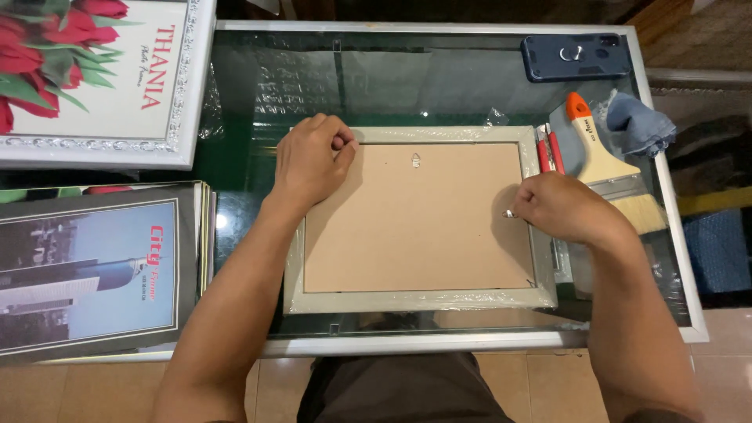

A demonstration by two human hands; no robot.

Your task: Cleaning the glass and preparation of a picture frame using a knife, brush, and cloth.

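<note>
Both grips are closed: left hand (311,160) and right hand (560,207) pinch hidden tabs on picture frame (419,227).

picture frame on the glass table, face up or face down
Face down: the picture frame shows its brown backing board and a small metal hanger uppermost.

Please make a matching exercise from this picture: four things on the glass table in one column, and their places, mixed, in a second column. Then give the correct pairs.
Things:
1. picture frame
2. phone
3. paintbrush
4. blue cloth

Places:
A. far right corner of the table
B. face down, under the left hand and the right hand
C. right edge, beside the brush handle
D. just right of the frame, bristles toward the person

Pairs: 1-B, 2-A, 3-D, 4-C
</note>
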